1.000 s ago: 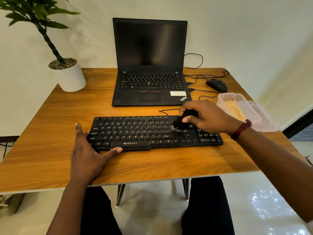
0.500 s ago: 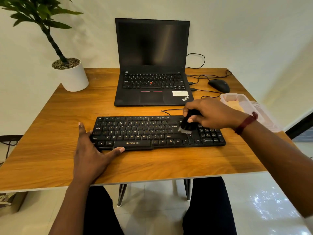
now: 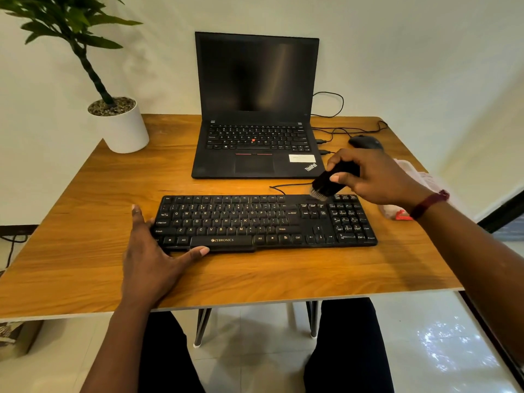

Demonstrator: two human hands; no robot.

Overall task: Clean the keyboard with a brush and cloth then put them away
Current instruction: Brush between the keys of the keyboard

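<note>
Right hand (image 3: 378, 177) grips the black brush (image 3: 330, 180): thumb on the near side, the other fingers curled over the far side, and most of the handle is buried in the fist. The bristles point down and left from the fingertips and sit at the far edge of the keyboard (image 3: 266, 222), above the navigation keys; actual contact is too close to call. Left hand (image 3: 150, 259) lies flat on the table (image 3: 85, 222) with straight, spread fingers, gripping nothing. Its thumb tip touches the keyboard's front edge under the spacebar, the forefinger runs along the left end, and the remaining fingers are mostly hidden behind the hand. The mouse (image 3: 364, 141) is just beyond the right knuckles, its near side cut off by them. A clear plastic container (image 3: 411, 171) behind the right wrist is largely blocked, contents unreadable. A dark red wristband (image 3: 428, 204) is on that wrist. The laptop (image 3: 255, 109) stands open beyond the fingers, screen dark.
</note>
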